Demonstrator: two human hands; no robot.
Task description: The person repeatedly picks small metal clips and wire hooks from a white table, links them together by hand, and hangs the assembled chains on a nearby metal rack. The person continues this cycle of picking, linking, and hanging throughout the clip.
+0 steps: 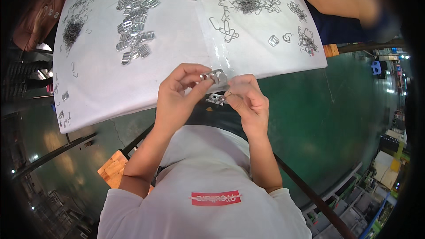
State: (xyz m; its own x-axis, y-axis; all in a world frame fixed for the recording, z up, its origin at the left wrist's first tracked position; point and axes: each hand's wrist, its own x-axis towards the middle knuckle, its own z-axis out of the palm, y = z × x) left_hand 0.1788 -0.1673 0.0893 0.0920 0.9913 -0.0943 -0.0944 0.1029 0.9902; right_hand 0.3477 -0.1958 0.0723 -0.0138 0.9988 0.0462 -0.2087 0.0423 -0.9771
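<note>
Beyond the near edge of the white-covered table, my left hand (177, 95) pinches a flat, shiny slotted metal buckle (218, 76) between thumb and fingers. Close beside it, my right hand (250, 102) is closed in a pinch, its fingertips near the buckle's right side. What those fingertips grip is too small to make out, though a thin bit of wire seems to show there. Just below the buckle, another shiny metal piece (215, 99) appears next to my right fingertips; I cannot tell whether it is held or lies in my lap.
On the white table (172, 48) lies a large pile of metal buckles (133, 20). Tangled wire hooks (248, 2) are heaped at the back right, and a dark wire heap (72, 31) sits at the left. Co-workers' arms (327, 2) reach in from both sides.
</note>
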